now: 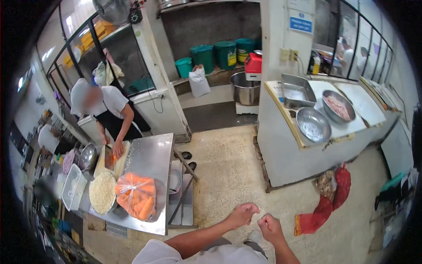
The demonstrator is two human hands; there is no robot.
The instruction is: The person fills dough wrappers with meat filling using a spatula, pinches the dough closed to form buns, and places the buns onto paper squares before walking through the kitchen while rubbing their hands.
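My left hand [242, 215] is held out at the bottom centre over the floor, its fingers curled round towards the thumb. Just to its right, my right hand [270, 226] is closed like a loose fist with the thumb on top. A small gap separates the two hands. Whatever either hand may hold is too small or hidden to make out. The red mesh sacks [323, 211] on the floor to the right are the nearest objects, beside a clear bag with brownish contents [325, 184].
Left, a steel table [154, 154] bears bagged carrots [137, 193] and a bowl of chopped white food [102, 192]. A co-worker [112, 105] cuts orange pieces there with a cleaver. Right, metal bowls [313, 125] stand on a white freezer [290, 154]. Bins [202, 58] line the back.
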